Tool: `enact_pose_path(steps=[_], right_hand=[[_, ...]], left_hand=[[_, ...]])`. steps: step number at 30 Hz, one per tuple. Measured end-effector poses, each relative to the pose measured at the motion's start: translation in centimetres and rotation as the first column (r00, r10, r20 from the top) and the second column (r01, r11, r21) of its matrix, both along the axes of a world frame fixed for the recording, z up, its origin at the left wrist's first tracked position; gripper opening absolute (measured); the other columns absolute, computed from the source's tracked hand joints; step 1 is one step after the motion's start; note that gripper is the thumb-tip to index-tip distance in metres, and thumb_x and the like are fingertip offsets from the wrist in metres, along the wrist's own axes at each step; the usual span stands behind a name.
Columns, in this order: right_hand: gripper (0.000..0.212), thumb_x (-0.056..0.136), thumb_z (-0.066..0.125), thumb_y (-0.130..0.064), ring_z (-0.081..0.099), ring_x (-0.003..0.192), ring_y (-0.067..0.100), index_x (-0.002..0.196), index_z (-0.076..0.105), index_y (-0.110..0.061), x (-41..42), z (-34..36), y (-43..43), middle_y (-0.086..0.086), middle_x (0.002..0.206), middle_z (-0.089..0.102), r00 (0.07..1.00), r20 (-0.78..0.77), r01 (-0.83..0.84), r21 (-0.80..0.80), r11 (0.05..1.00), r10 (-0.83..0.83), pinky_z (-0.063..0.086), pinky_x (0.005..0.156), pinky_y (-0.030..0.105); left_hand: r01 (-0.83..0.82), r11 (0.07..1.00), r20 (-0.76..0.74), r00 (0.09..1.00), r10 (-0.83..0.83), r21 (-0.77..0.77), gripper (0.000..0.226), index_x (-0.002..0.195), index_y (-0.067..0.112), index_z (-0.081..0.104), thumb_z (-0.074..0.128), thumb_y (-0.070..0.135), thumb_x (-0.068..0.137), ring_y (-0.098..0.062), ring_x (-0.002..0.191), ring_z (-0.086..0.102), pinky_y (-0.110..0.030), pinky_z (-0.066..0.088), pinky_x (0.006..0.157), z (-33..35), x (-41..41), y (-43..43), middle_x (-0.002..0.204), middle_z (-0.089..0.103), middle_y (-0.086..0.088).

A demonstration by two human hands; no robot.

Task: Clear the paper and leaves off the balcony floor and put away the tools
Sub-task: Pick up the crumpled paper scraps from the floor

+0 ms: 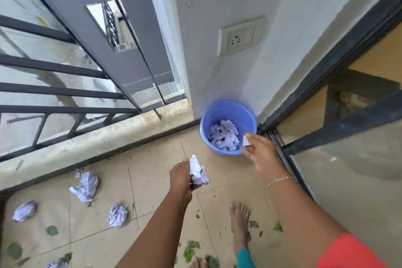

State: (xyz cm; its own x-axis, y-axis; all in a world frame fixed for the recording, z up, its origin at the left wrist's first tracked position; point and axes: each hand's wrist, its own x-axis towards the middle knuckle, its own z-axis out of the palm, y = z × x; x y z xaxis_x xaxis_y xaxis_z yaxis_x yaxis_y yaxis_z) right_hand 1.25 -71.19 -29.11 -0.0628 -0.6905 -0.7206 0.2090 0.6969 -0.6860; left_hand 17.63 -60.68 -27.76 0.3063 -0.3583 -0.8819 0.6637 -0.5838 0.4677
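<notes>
Your right hand [260,154] pinches a small paper scrap [246,141] at the rim of the blue bucket [206,135], seemingly to drop it in. Your left hand [180,175] closes round a crumpled paper ball [198,173] (probably next). More paper wads [86,187] and leaves [52,230] litter the balcony floor [152,180].

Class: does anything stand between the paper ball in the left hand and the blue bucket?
Nothing visible does. The paper ball in the left hand has open air to the bucket; the right hand, pinching a scrap, sits at the rim, off that path.
</notes>
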Motion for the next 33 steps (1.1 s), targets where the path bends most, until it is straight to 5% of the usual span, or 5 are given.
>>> enact_pose_path(steps=[4, 13, 21, 27, 33], right_hand=[[0.014, 0.094, 0.053, -0.024, 0.048, 0.091, 0.019, 0.098, 0.056, -0.011, 1.1, -1.8, -5.4, 0.007, 0.088, 0.046, 0.99, -0.042, -0.128, 0.086, 0.988, 0.132, 0.046, 0.09, 0.041], [0.037, 0.1, 0.04, -0.028, 0.038, 0.132, 0.029, 0.135, 0.038, -0.019, -0.4, -4.8, -10.4, 0.009, 0.136, 0.043, 0.968, 0.026, -0.251, 0.108, 0.962, 0.25, 0.034, 0.1, 0.037], [0.047, 0.099, 0.039, -0.031, 0.038, 0.132, 0.03, 0.141, 0.033, -0.011, -0.8, -5.6, -11.5, 0.013, 0.145, 0.036, 0.961, -0.039, -0.268, 0.134, 0.954, 0.275, 0.034, 0.104, 0.037], [0.021, 0.098, 0.044, -0.021, 0.053, 0.113, 0.033, 0.115, 0.052, -0.011, -0.3, -4.4, -9.4, 0.024, 0.124, 0.054, 0.859, -0.25, -0.449, 0.049, 0.892, 0.446, 0.044, 0.091, 0.037], [0.016, 0.091, 0.056, -0.009, 0.055, 0.09, 0.015, 0.105, 0.061, -0.002, 0.3, -3.2, -2.7, 0.007, 0.094, 0.06, 0.545, -0.535, -0.782, -0.049, 0.621, 0.645, 0.043, 0.076, 0.023]], left_hand=[[-0.066, 0.997, -0.008, 0.998, 0.067, 0.028, 0.024, 0.087, 0.008, 0.052, 0.046, 0.028, 0.099, -0.017, 0.039, 0.061, -0.026, 0.05, 0.037, -2.4, -0.2, -4.2, 0.071, 0.062, -0.01], [-0.128, 0.988, -0.027, 0.991, 0.13, 0.082, 0.023, 0.109, 0.01, 0.054, 0.042, 0.027, 0.099, -0.023, 0.061, 0.057, -0.027, 0.052, 0.039, -5.6, -2.6, -13.1, 0.078, 0.06, -0.009], [0.0, 1.0, -0.118, 0.993, 0.004, 0.03, 0.057, 0.139, 0.004, 0.036, 0.034, 0.044, 0.099, -0.029, 0.125, 0.044, -0.044, 0.042, 0.094, -5.2, -4.0, -15.0, 0.136, 0.045, -0.012], [0.399, 0.904, 0.332, 0.841, -0.427, 0.154, 0.043, 0.118, 0.006, 0.051, 0.032, 0.04, 0.1, -0.025, 0.103, 0.049, -0.039, 0.041, 0.098, -5.1, -2.5, -9.5, 0.117, 0.053, -0.007], [0.379, 0.87, 0.514, 0.702, -0.493, 0.316, 0.041, 0.128, 0.0, 0.05, 0.041, 0.029, 0.099, -0.028, 0.123, 0.046, -0.029, 0.032, 0.097, -4.9, -1.8, -1.3, 0.131, 0.051, -0.017]])
